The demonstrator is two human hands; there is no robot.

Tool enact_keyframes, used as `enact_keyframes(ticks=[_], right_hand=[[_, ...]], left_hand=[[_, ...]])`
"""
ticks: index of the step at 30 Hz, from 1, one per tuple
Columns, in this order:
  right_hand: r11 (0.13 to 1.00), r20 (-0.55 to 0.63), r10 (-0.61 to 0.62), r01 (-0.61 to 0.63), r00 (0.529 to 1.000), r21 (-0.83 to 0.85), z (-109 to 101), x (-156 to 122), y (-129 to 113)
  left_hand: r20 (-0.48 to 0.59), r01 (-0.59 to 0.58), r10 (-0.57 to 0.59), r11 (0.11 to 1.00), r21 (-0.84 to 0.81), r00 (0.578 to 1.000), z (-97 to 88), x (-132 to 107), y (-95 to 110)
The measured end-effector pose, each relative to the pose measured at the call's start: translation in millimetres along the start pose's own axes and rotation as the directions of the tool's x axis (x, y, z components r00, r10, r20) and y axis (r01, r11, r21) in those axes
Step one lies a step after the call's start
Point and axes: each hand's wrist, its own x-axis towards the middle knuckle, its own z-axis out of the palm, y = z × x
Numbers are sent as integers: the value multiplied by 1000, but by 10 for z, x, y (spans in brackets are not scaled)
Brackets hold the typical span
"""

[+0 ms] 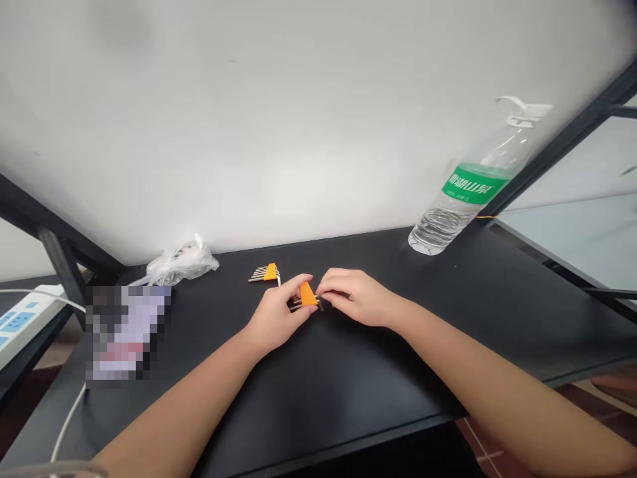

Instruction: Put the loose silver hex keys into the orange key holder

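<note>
My left hand [273,317] pinches an orange hex key holder [308,294] between thumb and fingers, low over the black table. Metal keys stick out of the holder on both sides. From the right, my right hand [355,297] has its thumb and forefinger closed on the short end of a hex key [319,300] at the holder's edge. Just beyond my left hand, a second orange holder [270,271] lies on the table with a row of hex keys in it.
A large water bottle [468,182] with a green label stands at the back right. At the back left lies a crumpled clear plastic bag [182,261], near a blurred-out flat object [124,335]. A white power strip [27,322] and cable are at the far left.
</note>
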Motion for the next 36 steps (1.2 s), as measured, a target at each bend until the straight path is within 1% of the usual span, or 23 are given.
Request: enact_keyframes(ticks=[3, 5, 6, 7, 8, 10, 11, 13, 15, 17, 22, 25, 28, 30, 33, 36], right_hand=[[981, 21, 90, -92, 996, 171, 122, 8, -39], [952, 65, 151, -163, 986, 259, 113, 2, -17], [946, 89, 175, -192, 981, 262, 73, -3, 14], [950, 110, 196, -217, 974, 225, 12, -10, 61], [964, 113, 207, -222, 972, 145, -62, -20, 123], [972, 18, 216, -214, 976, -95, -215, -44, 277], [953, 5, 228, -222, 974, -208, -276, -58, 359], [915, 51, 255, -224, 966, -336, -343, -83, 502], [891, 87, 273, -218, 958, -398, -341, -98, 584], [884, 99, 270, -206, 958, -419, -304, -98, 600], [865, 50, 259, -209, 965, -456, -258, -85, 543], [847, 60, 290, -227, 955, -480, -254, -89, 529], [843, 93, 328, -247, 940, -479, -231, -88, 472], [864, 116, 311, -230, 943, -448, -214, -75, 396], [935, 116, 229, -185, 966, -304, -191, -42, 276], [978, 44, 173, -166, 984, -122, -158, -15, 219]], left_hand=[[57, -41, 40, 999, 20, 998, -6, -16, 71], [76, -65, 63, 997, 29, 995, -11, -24, 94], [70, -63, 60, 997, 34, 996, -12, -27, 92], [56, -51, 49, 998, 39, 997, -12, -30, 81], [39, -35, 33, 999, 42, 999, -12, -31, 63], [9, -10, 10, 999, 32, 1000, -10, -32, 20], [0, -5, 5, 1000, 20, 1000, -10, -32, 1], [-15, -3, 3, 1000, -4, 1000, -15, -30, -24], [-31, 4, -5, 1000, -13, 1000, -23, -28, -30], [-41, 11, -12, 1000, -15, 999, -33, -27, -25], [-38, 8, -9, 1000, -23, 999, -43, -27, -18], [-36, 7, -8, 1000, -14, 999, -40, -26, -26], [-35, 11, -11, 1000, -6, 999, -36, -24, -36], [-36, 12, -12, 1000, 1, 999, -34, -20, -43], [-33, 3, -3, 1000, 9, 999, -35, -12, -57], [-31, -2, 2, 1000, 0, 1000, -38, -5, -73]])
